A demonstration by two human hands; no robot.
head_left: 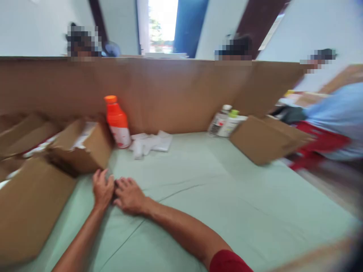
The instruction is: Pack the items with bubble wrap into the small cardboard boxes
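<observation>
My left hand point(103, 189) rests on the pale green tabletop point(181, 223), close to the front of an open cardboard box point(98, 149). Its fingers are apart and slightly bent. Just right of it lies my right hand point(131, 195), palm down, with its fingers spread loosely. The two hands almost meet. A small dark patch shows in the gap between them; I cannot tell whether it is a thing or a shadow. Nothing held is visible in either hand.
An orange bottle point(117, 122) stands behind the hands beside crumpled white pieces point(151, 143). Cardboard boxes point(36, 211) fill the left side. A clear bottle point(219, 120), a white bottle point(229, 124) and cardboard point(266, 139) are at right. Behind a cardboard partition point(176, 94) are people.
</observation>
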